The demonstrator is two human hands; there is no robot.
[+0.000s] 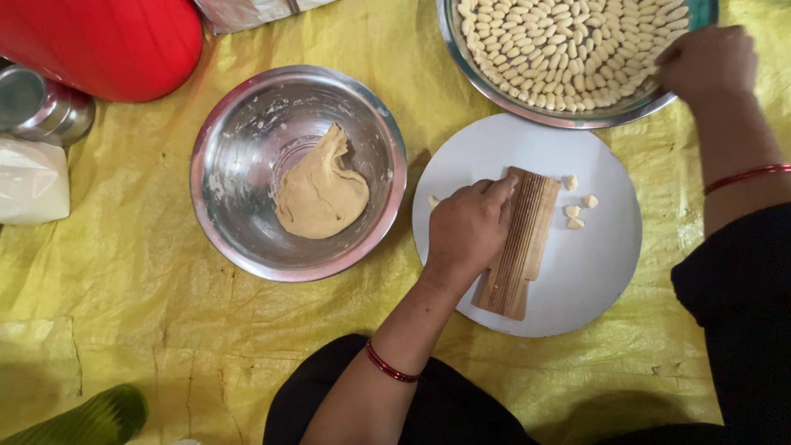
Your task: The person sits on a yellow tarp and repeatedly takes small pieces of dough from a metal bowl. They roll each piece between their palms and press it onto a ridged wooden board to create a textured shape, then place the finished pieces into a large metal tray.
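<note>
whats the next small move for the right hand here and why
Probably bring the right hand back to the small dough pieces on the white plate. It rests at the rim of the full tray, while the left hand steadies the ridged wooden board.

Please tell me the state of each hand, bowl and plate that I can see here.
left hand: pressing on ridged wooden board
right hand: at rim of tray, full of shaped pieces
steel bowl: holds one dough lump
white plate: a few small pieces
</note>
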